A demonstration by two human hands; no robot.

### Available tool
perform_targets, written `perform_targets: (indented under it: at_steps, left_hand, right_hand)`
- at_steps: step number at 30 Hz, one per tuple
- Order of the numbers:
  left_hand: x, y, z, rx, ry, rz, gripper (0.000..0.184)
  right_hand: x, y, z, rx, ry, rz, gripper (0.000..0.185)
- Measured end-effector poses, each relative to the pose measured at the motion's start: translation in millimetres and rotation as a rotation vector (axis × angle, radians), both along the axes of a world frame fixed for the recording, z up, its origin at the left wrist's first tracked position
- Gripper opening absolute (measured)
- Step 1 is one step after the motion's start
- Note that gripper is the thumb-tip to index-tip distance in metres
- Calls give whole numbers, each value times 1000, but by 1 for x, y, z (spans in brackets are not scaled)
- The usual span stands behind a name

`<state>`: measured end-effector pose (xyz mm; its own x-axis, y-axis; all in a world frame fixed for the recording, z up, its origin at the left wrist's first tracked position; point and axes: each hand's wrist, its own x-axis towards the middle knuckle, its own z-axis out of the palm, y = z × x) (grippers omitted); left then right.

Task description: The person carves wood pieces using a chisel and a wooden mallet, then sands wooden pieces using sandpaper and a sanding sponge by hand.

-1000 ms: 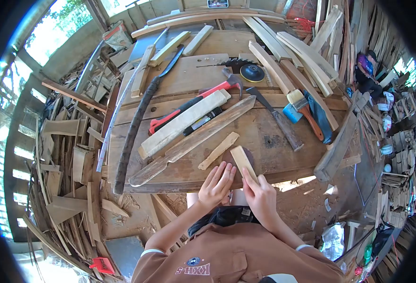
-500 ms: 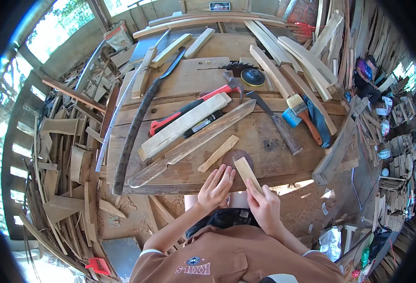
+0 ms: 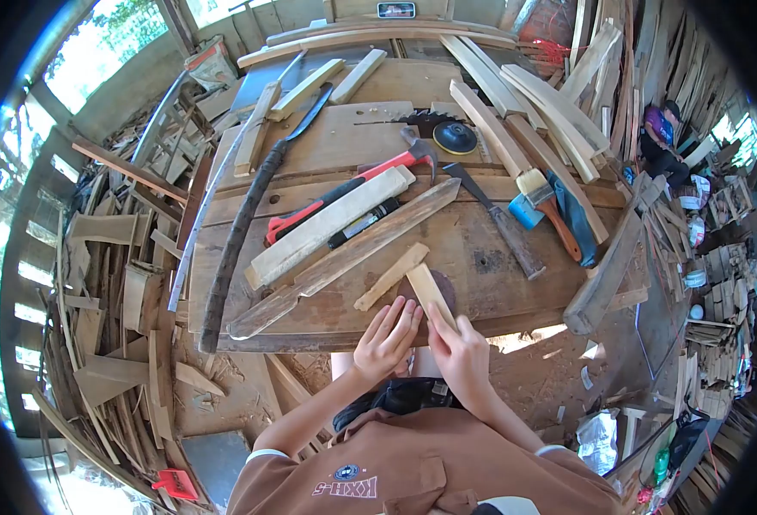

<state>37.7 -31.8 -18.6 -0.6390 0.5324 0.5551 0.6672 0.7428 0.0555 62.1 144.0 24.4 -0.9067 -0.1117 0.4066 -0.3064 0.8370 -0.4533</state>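
Observation:
My right hand (image 3: 462,352) grips the near end of a short, pale wood block (image 3: 431,293), with thumb and fingers on its sides. The block lies slanted over a dark round disc (image 3: 445,287), which it partly covers. Just left of it, my left hand (image 3: 387,341) rests at the table's front edge with its fingers stretched out and nothing visibly held. Ahead of that hand lies a small rough wood strip (image 3: 387,279), whose far end meets or nearly meets the block's tip.
On the wooden table (image 3: 498,296) lie a red-handled hammer (image 3: 361,187), a white-faced wood bar (image 3: 331,225), a black marker (image 3: 364,223), a long knife (image 3: 258,189), a chisel-like tool (image 3: 507,227) and a paintbrush (image 3: 550,206). A person (image 3: 660,142) sits far right.
My right hand has pushed the wood block away from me and to the left, so its tip is now at the small strip. My left hand stays nearly where it was.

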Motion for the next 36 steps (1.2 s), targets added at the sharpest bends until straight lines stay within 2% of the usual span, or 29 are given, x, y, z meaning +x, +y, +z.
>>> perform_targets:
  at_steps: [6,12,19,22,29,32,36]
  left_hand:
    - [-1,1,0,-23,46,15,58]
    - [1,1,-3,3,0,2,58]
    - [0,2,-5,-12,56,27,60]
    - [0,1,-6,-31,28,32,63]
    - [0,1,-6,-16,51,33,65]
    - [0,3,-5,9,28,36,65]
    - [1,2,-2,15,34,22,62]
  right_hand:
    - [30,20,7,40,-38,7,45]
    - [-5,1,1,7,14,0,45]
    - [23,16,9,32,-22,-3,44]
    - [1,4,1,-33,1,-13,43]
    - [29,17,10,12,-72,-28,42]
    - [9,9,5,46,10,-16,42]
    - [11,9,4,-9,-28,-29,40]
